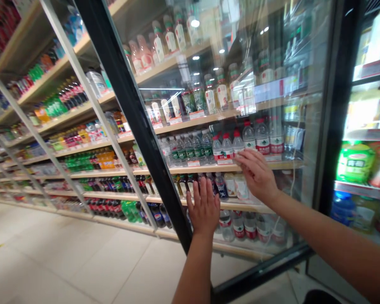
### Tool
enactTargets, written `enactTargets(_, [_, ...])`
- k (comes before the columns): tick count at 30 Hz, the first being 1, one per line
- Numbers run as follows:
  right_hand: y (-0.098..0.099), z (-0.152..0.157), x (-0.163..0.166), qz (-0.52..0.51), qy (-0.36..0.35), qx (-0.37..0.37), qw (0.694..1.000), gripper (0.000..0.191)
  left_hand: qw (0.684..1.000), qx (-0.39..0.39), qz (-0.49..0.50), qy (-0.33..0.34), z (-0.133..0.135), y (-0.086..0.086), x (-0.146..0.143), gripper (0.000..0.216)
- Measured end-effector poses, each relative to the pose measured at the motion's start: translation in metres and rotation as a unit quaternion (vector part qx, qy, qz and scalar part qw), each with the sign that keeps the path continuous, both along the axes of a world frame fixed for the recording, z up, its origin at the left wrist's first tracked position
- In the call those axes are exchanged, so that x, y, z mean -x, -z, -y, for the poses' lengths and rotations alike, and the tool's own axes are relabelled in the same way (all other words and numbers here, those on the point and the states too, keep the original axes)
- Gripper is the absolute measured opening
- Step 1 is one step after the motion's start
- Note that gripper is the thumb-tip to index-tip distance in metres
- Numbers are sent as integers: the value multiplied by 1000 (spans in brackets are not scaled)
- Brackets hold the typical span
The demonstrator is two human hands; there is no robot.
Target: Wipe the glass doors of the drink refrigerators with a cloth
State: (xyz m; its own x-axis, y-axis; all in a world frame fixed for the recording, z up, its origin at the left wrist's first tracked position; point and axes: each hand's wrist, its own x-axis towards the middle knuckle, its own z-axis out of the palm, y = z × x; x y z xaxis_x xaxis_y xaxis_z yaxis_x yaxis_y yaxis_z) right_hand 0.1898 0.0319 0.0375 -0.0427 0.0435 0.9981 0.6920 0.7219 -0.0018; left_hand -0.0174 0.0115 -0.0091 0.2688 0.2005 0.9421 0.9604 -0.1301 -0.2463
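Working at a tall glass door (247, 93), the person has both bare hands raised to the near side of its pane, so the step in hand looks like handling or steadying the door rather than taking anything from the shelves behind it. The door stands slanted in front of the person, its black frame (129, 90) slanting down past the left hand (204, 209), with a lit fridge (361, 190) just beyond on the right. The left hand is held up flat, back toward the camera, its fingers straight and slightly spread; it appears to lie on the glass close beside the frame and shows no object, though the palm is hidden. The right hand (259, 175) is higher, its fingers bent and close together, their tips at or very near the pane; whether they pinch something small cannot be told. Through the glass show green-labelled bottles (190, 145) and red-capped bottles (228, 145) on a wooden shelf (205, 169), with none in either hand. Judging by this pose, the next move calls for light, even pressure on the pane and a check of the door's swing.
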Motion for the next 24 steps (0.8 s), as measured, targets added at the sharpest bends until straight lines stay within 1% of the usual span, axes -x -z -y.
enactTargets(1, [9, 2, 0, 11, 6, 4, 1000, 36, 1000, 2, -1, 0, 0, 0, 0, 71])
enactTargets(2, [23, 5, 2, 38, 14, 11, 999, 37, 1000, 3, -2, 0, -1, 1, 1, 70])
enactTargets(3, [38, 8, 3, 86, 16, 17, 996, 36, 1000, 3, -4, 0, -1, 0, 1, 70])
enactTargets(4, [54, 11, 4, 154, 2, 12, 988, 36, 1000, 2, -4, 1, 0, 0, 1, 70])
enactTargets(5, [66, 13, 4, 212, -6, 14, 977, 37, 1000, 0, -5, 3, 0, 0, 1, 70])
enactTargets(6, [74, 14, 3, 245, -10, 15, 969, 37, 1000, -3, -5, 5, 0, -1, 1, 70])
enactTargets(7, [78, 14, 1, 257, -9, 18, 966, 39, 1000, -6, -5, 7, 1, -2, 0, 71])
enactTargets(8, [77, 13, -1, 249, -3, 22, 968, 39, 1000, -8, -4, 9, 1, -2, 0, 71])
enactTargets(11, [68, 10, -6, 198, 19, 26, 980, 39, 1000, -10, -4, 7, 2, -3, -1, 71])
enactTargets(12, [69, 11, -6, 193, 23, 25, 981, 38, 1000, -10, -4, 6, 2, -3, -1, 71])
enactTargets(14, [80, 14, -2, 218, 20, 13, 976, 35, 1000, -10, -3, 6, 2, -3, -1, 71])
enactTargets(16, [95, 19, 3, 277, -2, -15, 961, 32, 1000, -7, -1, 9, 2, -2, 0, 72])
enactTargets(17, [98, 20, 4, 307, -16, -30, 951, 32, 1000, -6, -1, 10, 2, -2, 0, 73])
enactTargets(18, [98, 20, 4, 326, -27, -41, 944, 31, 1000, -4, 0, 10, 2, -2, 0, 73])
enactTargets(19, [92, 18, 4, 329, -30, -42, 943, 32, 1000, -4, 0, 9, 3, -2, 0, 73])
enactTargets(20, [82, 15, 2, 311, -24, -35, 949, 32, 1000, -5, 0, 9, 3, -2, 0, 73])
enactTargets(21, [68, 11, 0, 277, -15, -26, 960, 34, 1000, -7, -1, 9, 3, -3, -1, 73])
enactTargets(23, [43, 3, -3, 169, 10, -2, 986, 39, 1000, -11, -2, 10, 3, -3, -1, 74])
enactTargets(24, [35, 0, -3, 124, 16, 3, 992, 41, 1000, -11, -1, 12, 3, -3, -1, 75])
